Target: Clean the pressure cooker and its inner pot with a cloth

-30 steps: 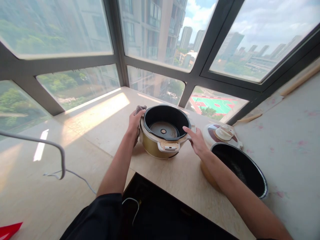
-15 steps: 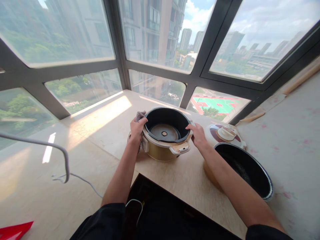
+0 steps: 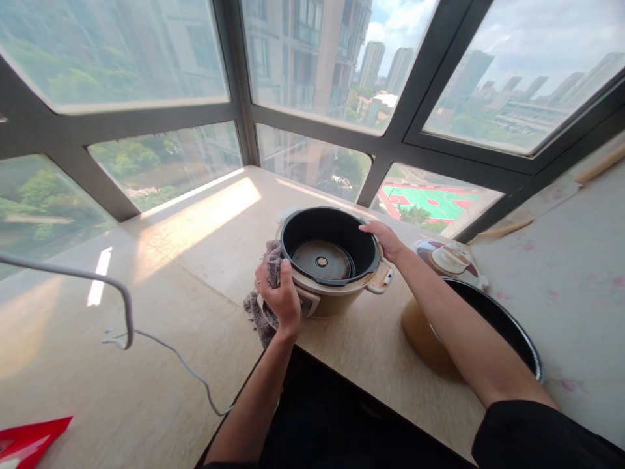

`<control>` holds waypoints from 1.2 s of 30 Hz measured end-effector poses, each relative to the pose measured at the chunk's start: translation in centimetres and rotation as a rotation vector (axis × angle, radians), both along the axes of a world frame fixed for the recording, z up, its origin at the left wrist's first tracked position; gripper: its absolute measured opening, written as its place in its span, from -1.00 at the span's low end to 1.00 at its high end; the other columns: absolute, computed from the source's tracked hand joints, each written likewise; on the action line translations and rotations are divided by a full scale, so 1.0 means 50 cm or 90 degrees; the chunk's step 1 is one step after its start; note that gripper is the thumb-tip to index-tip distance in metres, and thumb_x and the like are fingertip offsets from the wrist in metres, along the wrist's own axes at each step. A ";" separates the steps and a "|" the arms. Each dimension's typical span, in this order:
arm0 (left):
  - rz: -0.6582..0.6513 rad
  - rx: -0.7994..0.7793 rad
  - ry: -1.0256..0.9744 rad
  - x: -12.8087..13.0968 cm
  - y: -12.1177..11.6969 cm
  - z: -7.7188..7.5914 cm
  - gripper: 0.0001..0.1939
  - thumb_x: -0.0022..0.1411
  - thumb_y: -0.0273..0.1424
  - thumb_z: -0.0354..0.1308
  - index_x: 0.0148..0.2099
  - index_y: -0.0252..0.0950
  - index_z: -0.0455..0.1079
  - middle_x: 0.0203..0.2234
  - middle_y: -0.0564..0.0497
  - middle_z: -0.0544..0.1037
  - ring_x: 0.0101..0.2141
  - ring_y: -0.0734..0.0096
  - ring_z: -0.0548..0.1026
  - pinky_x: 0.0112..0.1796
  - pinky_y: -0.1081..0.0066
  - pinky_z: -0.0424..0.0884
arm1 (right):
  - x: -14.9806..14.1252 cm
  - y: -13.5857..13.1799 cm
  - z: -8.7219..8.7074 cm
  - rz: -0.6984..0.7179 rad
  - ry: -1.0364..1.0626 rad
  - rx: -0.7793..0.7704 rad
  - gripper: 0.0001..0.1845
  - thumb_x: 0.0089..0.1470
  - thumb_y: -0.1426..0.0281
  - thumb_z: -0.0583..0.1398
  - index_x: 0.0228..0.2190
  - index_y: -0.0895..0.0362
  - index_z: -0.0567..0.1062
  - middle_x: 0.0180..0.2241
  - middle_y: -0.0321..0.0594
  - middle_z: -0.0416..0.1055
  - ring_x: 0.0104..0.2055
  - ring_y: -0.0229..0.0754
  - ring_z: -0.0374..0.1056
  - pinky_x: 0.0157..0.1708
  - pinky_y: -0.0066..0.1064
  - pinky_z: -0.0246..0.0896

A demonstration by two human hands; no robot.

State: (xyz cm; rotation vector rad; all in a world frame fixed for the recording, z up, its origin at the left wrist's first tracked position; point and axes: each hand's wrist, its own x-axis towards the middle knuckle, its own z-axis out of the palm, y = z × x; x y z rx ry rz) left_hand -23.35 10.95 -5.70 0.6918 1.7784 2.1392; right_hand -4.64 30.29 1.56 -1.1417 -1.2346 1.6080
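A gold-sided rice cooker body (image 3: 336, 301) with a dark open cavity and a round heating plate stands on the beige stone counter (image 3: 195, 247) by the window. My left hand (image 3: 278, 296) is closed around a grey cloth (image 3: 261, 312) and presses it against the cooker's near left side. My right hand (image 3: 383, 238) rests on the cooker's far right rim, fingers curled over the edge.
The black inner pot (image 3: 493, 326) sits to the right, partly behind my right forearm. A white and maroon lid (image 3: 449, 257) lies behind it. A grey cable (image 3: 161, 345) trails across the left counter. A red object (image 3: 29, 436) shows at the bottom left. Dark window frames enclose the counter.
The cooker has turned, its front latch swinging to the right. My left hand with the cloth moved from the far left rim down to the near left side. My right hand shifted further back along the rim.
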 end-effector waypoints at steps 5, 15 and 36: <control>0.069 0.080 -0.071 -0.070 0.038 -0.002 -0.72 0.20 -0.20 0.25 -0.12 -0.28 0.51 -0.24 -0.01 0.59 -0.17 0.27 0.54 -0.05 0.29 0.43 | 0.047 -0.055 -0.010 -0.053 0.032 -0.098 -0.65 -0.06 0.12 0.41 -0.46 0.06 0.42 -0.57 -0.33 0.42 -0.41 -0.12 0.45 -0.40 -0.34 0.43; 0.109 0.147 -0.143 -0.099 0.044 0.074 -0.70 0.08 -0.28 0.27 -0.13 -0.27 0.45 -0.23 0.01 0.55 -0.20 0.29 0.56 -0.08 0.28 0.52 | 0.116 -0.251 -0.045 -0.031 0.087 -0.094 -0.65 -0.01 0.10 0.40 -0.27 0.06 0.57 -0.23 -0.24 0.60 -0.14 -0.11 0.51 -0.09 -0.30 0.45; -0.117 0.012 -0.179 0.335 -0.197 0.044 -0.87 0.12 -0.25 0.25 -0.23 -0.04 0.53 -0.43 0.06 0.59 -0.42 0.20 0.57 -0.33 0.16 0.54 | 0.277 -0.591 -0.146 0.054 0.154 -0.030 -0.13 -0.06 0.06 0.48 0.25 -0.16 0.37 0.37 -0.09 0.21 0.42 0.14 0.10 0.30 0.06 0.13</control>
